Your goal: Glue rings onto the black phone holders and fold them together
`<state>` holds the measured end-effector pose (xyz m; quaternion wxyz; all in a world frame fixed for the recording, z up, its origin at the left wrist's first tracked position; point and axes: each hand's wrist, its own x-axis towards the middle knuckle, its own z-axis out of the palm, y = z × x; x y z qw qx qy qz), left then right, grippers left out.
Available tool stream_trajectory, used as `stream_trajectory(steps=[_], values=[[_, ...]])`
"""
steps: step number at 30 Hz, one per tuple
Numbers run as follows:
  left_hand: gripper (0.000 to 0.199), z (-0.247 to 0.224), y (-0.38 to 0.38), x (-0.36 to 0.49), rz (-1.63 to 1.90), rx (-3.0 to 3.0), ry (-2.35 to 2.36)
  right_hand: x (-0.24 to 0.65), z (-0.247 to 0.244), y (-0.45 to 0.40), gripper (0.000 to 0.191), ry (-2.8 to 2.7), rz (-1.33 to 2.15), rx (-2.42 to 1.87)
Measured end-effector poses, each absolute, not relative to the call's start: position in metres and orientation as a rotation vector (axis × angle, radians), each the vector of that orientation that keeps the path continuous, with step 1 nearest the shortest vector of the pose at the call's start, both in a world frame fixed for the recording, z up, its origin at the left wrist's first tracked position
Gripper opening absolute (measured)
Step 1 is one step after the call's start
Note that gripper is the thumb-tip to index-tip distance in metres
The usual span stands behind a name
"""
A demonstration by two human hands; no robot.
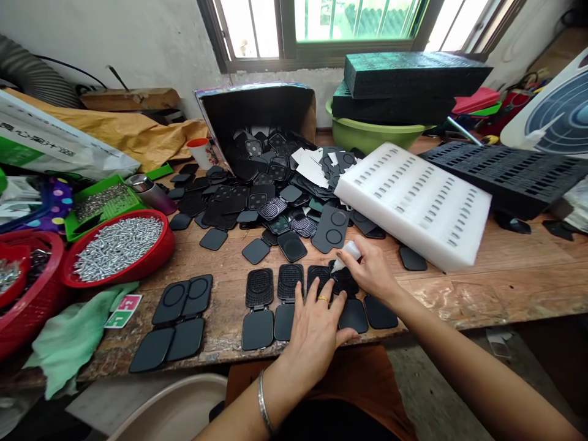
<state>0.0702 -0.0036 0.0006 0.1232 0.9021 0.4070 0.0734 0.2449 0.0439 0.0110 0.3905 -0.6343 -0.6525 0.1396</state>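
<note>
My right hand (374,269) is closed around a small white glue bottle (351,250). Its nozzle tips down onto a black hinged pad (345,283) in a row along the front of the bench. My left hand (315,318) lies flat with fingers spread over the pads beside it, partly covering them. To its left, two hinged pads (260,288) lie unfolded, each with a textured upper plate and a smooth lower plate (257,331). Further left sit two unfolded pads with ring marks (171,301). Smooth plates (380,311) also lie under my right forearm.
A heap of black plates (229,205) spills from an open box (257,92). Red baskets (168,245) at left hold metal pins, near a green cloth (73,337). A white foam block (413,202) and black slotted foam (505,171) stand at right. The bench edge (220,361) is close.
</note>
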Motion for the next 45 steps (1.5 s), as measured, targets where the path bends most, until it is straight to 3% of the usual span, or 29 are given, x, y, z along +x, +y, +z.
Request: stream_trajectory(steps=[9, 19, 31, 45], values=[[0.074, 0.0, -0.006, 0.064, 0.289, 2.608, 1.196, 0.275, 0.005, 0.056, 0.03, -1.393, 0.33, -1.794], [0.063, 0.005, -0.014, 0.021, 0.195, 2.596, 1.223, 0.257, 0.001, 0.046, 0.033, -1.08, 0.846, -1.503], [0.063, 0.004, -0.003, 0.004, 0.179, 2.556, 1.29, 0.236, -0.02, 0.058, 0.035, -1.141, 0.864, -1.499], [0.061, 0.006, -0.003, 0.004, 0.176, 2.569, 1.287, 0.209, -0.011, 0.071, 0.031, -1.411, 0.578, -1.606]])
